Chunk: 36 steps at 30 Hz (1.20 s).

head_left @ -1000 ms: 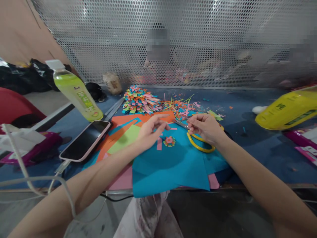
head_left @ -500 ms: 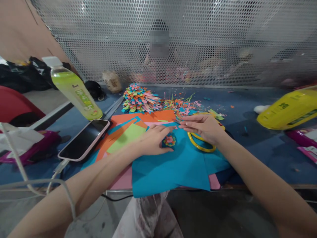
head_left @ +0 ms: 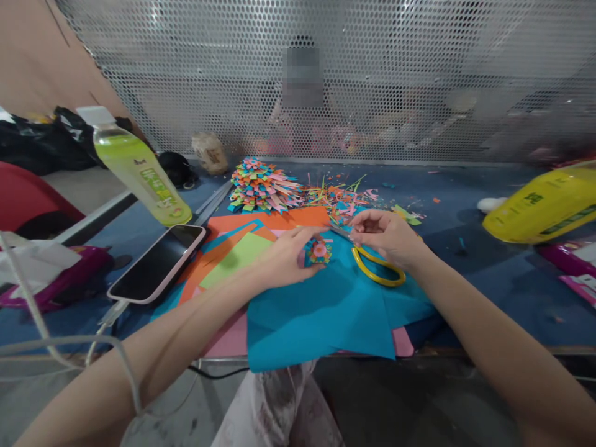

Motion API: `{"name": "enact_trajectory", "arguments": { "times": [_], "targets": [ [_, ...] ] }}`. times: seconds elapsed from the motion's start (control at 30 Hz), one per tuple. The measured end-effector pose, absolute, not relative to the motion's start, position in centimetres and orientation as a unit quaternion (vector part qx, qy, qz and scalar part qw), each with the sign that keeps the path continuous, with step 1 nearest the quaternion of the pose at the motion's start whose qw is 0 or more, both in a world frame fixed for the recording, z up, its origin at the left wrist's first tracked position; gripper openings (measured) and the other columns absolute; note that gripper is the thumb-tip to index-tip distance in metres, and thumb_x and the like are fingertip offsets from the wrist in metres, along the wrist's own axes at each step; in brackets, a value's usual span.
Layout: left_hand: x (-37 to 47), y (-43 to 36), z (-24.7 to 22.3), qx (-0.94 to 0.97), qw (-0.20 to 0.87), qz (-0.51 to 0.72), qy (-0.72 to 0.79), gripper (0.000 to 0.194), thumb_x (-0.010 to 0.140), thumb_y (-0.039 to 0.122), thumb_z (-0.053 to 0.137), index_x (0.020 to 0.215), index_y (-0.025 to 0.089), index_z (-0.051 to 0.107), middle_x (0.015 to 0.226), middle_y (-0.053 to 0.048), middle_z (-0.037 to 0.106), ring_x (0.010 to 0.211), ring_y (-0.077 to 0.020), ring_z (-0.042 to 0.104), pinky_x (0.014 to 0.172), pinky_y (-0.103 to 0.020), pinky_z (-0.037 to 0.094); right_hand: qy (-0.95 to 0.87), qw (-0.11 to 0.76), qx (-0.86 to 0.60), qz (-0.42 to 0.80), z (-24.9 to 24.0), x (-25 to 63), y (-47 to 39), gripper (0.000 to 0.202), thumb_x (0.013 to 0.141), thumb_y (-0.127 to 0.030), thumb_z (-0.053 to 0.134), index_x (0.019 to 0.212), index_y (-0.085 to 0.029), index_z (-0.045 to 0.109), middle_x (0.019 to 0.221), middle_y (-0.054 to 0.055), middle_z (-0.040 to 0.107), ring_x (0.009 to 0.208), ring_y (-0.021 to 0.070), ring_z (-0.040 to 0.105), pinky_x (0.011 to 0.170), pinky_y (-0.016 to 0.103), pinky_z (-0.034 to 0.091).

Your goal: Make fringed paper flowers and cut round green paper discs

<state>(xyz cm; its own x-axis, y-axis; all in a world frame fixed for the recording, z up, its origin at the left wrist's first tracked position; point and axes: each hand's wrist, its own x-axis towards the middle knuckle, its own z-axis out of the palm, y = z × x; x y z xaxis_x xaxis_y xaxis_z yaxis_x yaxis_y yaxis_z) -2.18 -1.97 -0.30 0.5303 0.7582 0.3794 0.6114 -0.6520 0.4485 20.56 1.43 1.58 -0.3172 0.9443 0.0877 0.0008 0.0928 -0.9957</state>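
My left hand [head_left: 294, 256] has its thumb and fingers closed round a small round paper rosette [head_left: 320, 251], pink in the middle with coloured fringes. It is just above the blue paper [head_left: 321, 316]. To the right, my right hand [head_left: 388, 239] has thumb and fingertips pinched by the metal blades of the scissors; anything small between the fingertips is too tiny to make out. The scissors' yellow handle loop [head_left: 379, 268] lies on the blue paper below that hand. Behind the hands stands a pile of fringed paper pieces [head_left: 261, 185].
Paper scraps [head_left: 344, 197] lie beyond the hands. On the left are a phone [head_left: 158, 264] with a cable, a green drink bottle [head_left: 139, 171] and a tissue pack [head_left: 56, 279]. A yellow bottle [head_left: 542, 202] lies at the right. Perforated metal [head_left: 395, 74] rises behind.
My left fingers have closed round the rosette, lifting and tilting it. My right hand has shifted slightly right, away from the left hand.
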Motion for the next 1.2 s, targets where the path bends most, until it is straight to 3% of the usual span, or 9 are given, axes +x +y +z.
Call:
{"name": "enact_trajectory", "arguments": {
  "times": [0.23,0.43,0.7,0.87,0.97,1.1,1.2],
  "targets": [
    [-2.2,-2.1,0.0,0.865,0.145,0.278,0.391,0.060,0.073,0.029,0.067,0.128,0.021,0.043,0.119,-0.010,0.058,0.112,-0.0256,0.055,0.094,-0.040,0.045,-0.621,0.437,-0.365,0.539,1.4,20.7,1.6,0.036,0.051,-0.019,0.083,0.065,-0.021,0.050,0.069,-0.004,0.058,0.061,0.0089,0.056,0.061,0.025,0.051],
    [-2.1,-2.0,-0.6,0.885,0.113,0.265,0.365,0.055,0.075,0.032,0.065,0.124,0.018,0.045,0.124,-0.012,0.055,0.116,-0.0258,0.052,0.098,-0.041,0.043,-0.621,0.439,-0.350,0.548,1.7,20.7,1.4,0.024,0.061,-0.027,0.080,0.070,-0.021,0.059,0.066,-0.001,0.065,0.055,0.0109,0.061,0.056,0.026,0.051],
    [-2.1,-2.0,-0.9,0.892,0.113,0.255,0.356,0.050,0.077,0.038,0.064,0.121,0.018,0.050,0.122,-0.012,0.057,0.117,-0.0269,0.052,0.098,-0.044,0.042,-0.561,0.462,-0.376,0.575,2.4,20.9,1.2,0.025,0.058,-0.030,0.082,0.077,-0.019,0.070,0.062,-0.001,0.065,0.058,0.0109,0.062,0.061,0.027,0.055],
    [-1.8,-2.1,-0.3,0.862,0.091,0.335,0.369,0.033,0.082,0.031,0.060,0.112,0.020,0.055,0.111,-0.008,0.063,0.107,-0.0215,0.057,0.093,-0.038,0.045,-0.551,0.446,-0.371,0.600,1.8,20.8,1.4,0.021,0.059,-0.034,0.081,0.070,-0.019,0.072,0.062,0.000,0.065,0.054,0.0095,0.059,0.056,0.025,0.055],
    [-1.5,-2.3,-0.2,0.841,0.057,0.390,0.370,0.037,0.080,0.035,0.063,0.114,0.022,0.054,0.108,-0.006,0.064,0.105,-0.0205,0.058,0.093,-0.037,0.045,-0.561,0.418,-0.363,0.615,1.2,20.3,1.3,0.022,0.058,-0.035,0.082,0.069,-0.018,0.073,0.061,0.000,0.067,0.052,0.0093,0.060,0.054,0.024,0.054],
    [-0.9,-2.3,-0.6,0.854,0.020,0.410,0.319,0.046,0.081,0.038,0.062,0.123,0.023,0.050,0.112,-0.007,0.065,0.108,-0.0204,0.056,0.095,-0.037,0.043,-0.598,0.365,-0.344,0.625,0.8,19.5,0.9,0.023,0.059,-0.030,0.082,0.077,-0.021,0.073,0.069,0.001,0.072,0.063,0.0131,0.067,0.061,0.025,0.056],
    [-0.7,-2.1,-1.0,0.864,0.019,0.407,0.297,0.045,0.083,0.035,0.060,0.126,0.024,0.049,0.110,-0.007,0.066,0.109,-0.0208,0.055,0.095,-0.038,0.043,-0.612,0.345,-0.352,0.619,1.1,19.2,0.5,0.035,0.059,-0.026,0.081,0.092,-0.021,0.070,0.072,0.002,0.074,0.066,0.0158,0.069,0.063,0.028,0.057]
  ]
}}
